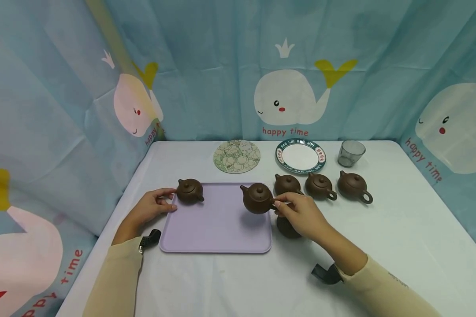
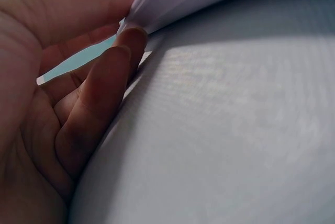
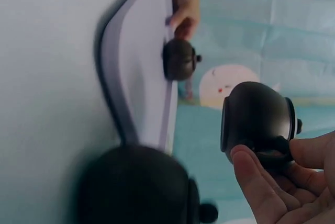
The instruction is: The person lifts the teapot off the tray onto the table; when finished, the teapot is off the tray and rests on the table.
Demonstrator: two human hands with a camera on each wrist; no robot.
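My right hand [image 1: 303, 215] pinches the handle of a dark brown teapot [image 1: 258, 199] and holds it raised over the right part of a lavender tray [image 1: 214, 231]. In the right wrist view, thumb and fingers close on the handle of that teapot [image 3: 256, 111]. Another brown teapot [image 1: 188, 192] sits at the tray's back left corner. My left hand [image 1: 148, 208] grips the tray's left edge beside it; in the left wrist view its fingers [image 2: 102, 85] lie against the rim. Partly hidden below my right hand, one more teapot [image 1: 287, 228] stands right of the tray.
Three more teapots stand in a row to the right: a left one [image 1: 286, 184], a middle one [image 1: 319, 186] and a right one [image 1: 352, 185]. Behind them are a round patterned mat [image 1: 236, 156], a green-rimmed plate [image 1: 320, 155] and a glass [image 1: 351, 153]. Whale-print curtains surround the white table.
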